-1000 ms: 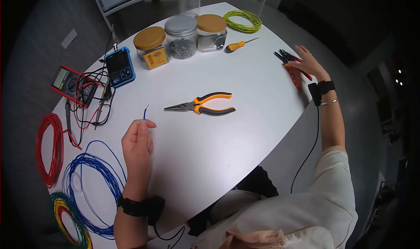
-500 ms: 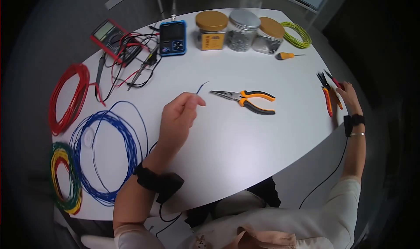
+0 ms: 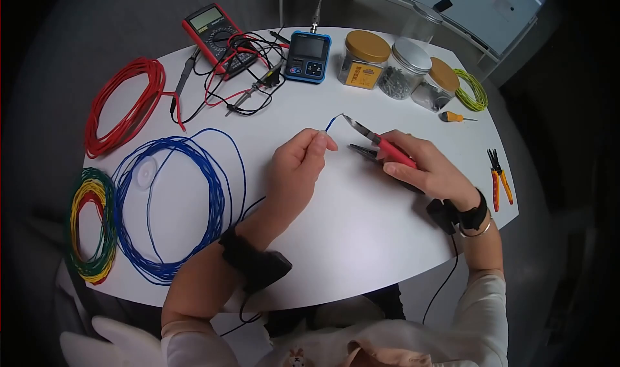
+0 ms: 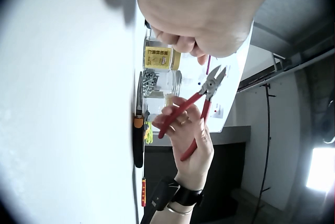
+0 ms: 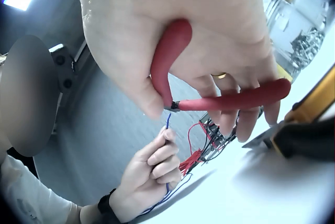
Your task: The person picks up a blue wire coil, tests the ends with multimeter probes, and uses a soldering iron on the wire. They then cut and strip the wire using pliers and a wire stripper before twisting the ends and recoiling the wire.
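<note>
While the blue coil (image 3: 216,202) lies at near left on the counter (image 3: 361,238), my left hand (image 3: 297,173) pinches the blue wire (image 3: 330,124), its end sticking out. My right hand (image 3: 439,170) grips the red-handled cutters (image 3: 397,152), blades parted near that tip; I can't tell if they touch. A slack pinch could let the wire swing aside; blades straying left could nick fingertips. The pliers (image 3: 363,151) beneath could snag a lowered handle. Jars (image 3: 365,54) stand far right.

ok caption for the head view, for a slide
Left hand pinches a blue wire; right hand holds red-handled cutters near its tip.
</note>
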Motion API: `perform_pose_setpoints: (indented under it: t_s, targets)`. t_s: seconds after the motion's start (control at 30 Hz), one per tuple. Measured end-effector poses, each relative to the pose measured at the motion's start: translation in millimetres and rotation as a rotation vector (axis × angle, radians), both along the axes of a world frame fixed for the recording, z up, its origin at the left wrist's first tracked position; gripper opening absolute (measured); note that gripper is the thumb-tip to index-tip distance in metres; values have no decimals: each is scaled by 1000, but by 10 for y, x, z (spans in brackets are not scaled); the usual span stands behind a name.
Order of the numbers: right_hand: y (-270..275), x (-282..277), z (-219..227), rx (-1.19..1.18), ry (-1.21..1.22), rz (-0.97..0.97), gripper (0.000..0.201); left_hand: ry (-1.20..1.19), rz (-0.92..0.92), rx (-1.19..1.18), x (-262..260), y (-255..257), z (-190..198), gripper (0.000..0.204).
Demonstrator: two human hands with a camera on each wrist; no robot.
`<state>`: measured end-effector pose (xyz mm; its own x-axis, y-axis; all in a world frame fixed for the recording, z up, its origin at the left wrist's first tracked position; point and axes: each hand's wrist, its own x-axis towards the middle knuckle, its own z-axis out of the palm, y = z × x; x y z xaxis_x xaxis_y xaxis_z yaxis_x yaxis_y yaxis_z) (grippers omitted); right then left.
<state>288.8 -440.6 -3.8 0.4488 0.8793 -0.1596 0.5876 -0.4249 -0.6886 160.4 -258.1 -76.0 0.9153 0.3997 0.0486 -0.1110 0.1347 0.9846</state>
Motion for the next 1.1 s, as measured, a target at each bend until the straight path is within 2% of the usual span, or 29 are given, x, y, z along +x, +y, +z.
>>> perform_pose_setpoints:
  t_s: [0.13, 0.33, 0.43, 0.53, 0.73, 1.1]
  targets:
    - [102, -12, -213, 63, 173, -30, 51, -29, 23, 23, 14, 5, -24, 27]
    - [27, -4, -242, 86, 76, -25, 51, -27, 50, 47, 11, 1, 8, 29]
    - [-16, -1, -267, 93, 29, -31, 52, -34, 7, 118, 18, -79, -4, 29]
    - [-42, 0, -246, 68, 5, -40, 53, -28, 23, 79, 7, -68, 22, 28]
    - [-48, 14, -334, 210, -52, -63, 44, -24, -22, 139, -9, -88, 6, 28]
    - [-35, 6, -342, 217, -76, -58, 42, -34, -19, 182, -25, -81, 29, 26]
